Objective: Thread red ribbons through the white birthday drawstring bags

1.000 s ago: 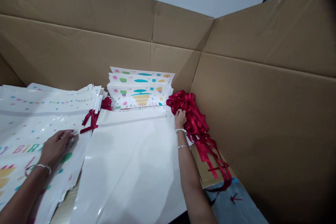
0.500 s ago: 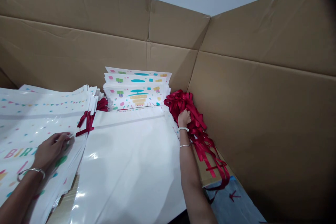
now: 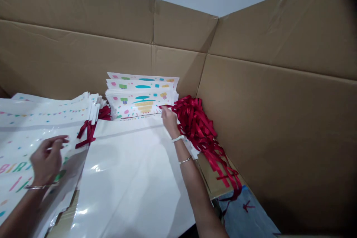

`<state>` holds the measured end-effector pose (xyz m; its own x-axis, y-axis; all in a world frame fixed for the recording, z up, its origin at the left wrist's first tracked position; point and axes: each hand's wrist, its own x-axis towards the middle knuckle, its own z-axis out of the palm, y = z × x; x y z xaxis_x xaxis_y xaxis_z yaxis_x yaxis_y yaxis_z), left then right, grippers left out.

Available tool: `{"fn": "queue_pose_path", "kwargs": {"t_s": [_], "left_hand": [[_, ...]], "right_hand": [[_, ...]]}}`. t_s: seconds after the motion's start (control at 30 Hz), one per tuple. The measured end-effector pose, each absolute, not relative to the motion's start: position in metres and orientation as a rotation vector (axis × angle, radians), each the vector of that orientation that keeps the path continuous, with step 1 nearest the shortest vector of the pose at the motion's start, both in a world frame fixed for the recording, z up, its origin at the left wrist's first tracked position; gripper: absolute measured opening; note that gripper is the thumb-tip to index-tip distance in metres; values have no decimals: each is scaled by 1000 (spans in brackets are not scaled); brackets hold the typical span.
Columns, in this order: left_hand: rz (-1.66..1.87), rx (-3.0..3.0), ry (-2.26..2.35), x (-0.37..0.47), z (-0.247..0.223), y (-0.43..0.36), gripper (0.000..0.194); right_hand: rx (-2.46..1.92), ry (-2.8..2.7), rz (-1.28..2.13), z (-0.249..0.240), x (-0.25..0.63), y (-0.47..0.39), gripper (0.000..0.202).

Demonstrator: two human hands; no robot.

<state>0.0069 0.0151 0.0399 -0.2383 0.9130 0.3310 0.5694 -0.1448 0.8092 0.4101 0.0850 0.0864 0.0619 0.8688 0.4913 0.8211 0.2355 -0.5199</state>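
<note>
My right hand [image 3: 169, 119] pinches the end of a dark red ribbon [image 3: 164, 107], which trails back to a heap of red ribbons [image 3: 192, 117] at its right. Below that hand lies a glossy white sheet [image 3: 134, 171], blank on its upper face. Just behind it, several printed cards [image 3: 143, 106] with a cake and presents lean upright. My left hand [image 3: 47, 158] hovers over a stack of white party-print bags or sheets [image 3: 25, 145], fingers loosely bent and apart, holding nothing. A red ribbon bow [image 3: 87, 134] sticks out from that stack's right edge.
Tall cardboard walls [image 3: 117, 55] meet in a corner behind the ribbons. Along the right wall, a cardboard piece [image 3: 213, 182] lies under the ribbon tails. Nearer me is a bluish plastic-covered thing [image 3: 251, 215] with a dark red arrow-like mark.
My right hand has moved left from the ribbon heap to above the white sheet's far edge, drawing a ribbon with it. My left hand has lifted slightly and shifted left.
</note>
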Motion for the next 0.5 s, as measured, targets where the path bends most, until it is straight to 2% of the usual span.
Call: {"fn": "queue_pose_path", "kwargs": {"t_s": [0.07, 0.13, 0.2, 0.33, 0.5], "left_hand": [[1346, 1675, 1654, 38, 46, 17, 41], [1032, 1550, 1323, 76, 52, 23, 43], [876, 1228, 1158, 112, 57, 33, 44], [833, 679, 923, 154, 73, 56, 43], [988, 543, 837, 147, 100, 87, 26]], "right_hand": [[-1466, -1912, 102, 86, 377, 76, 38], [-1374, -2091, 128, 84, 349, 66, 37], [-1301, -2306, 152, 81, 330, 55, 35], [-1241, -2539, 169, 84, 315, 39, 29], [-1118, -2576, 312, 84, 302, 29, 32]]}}
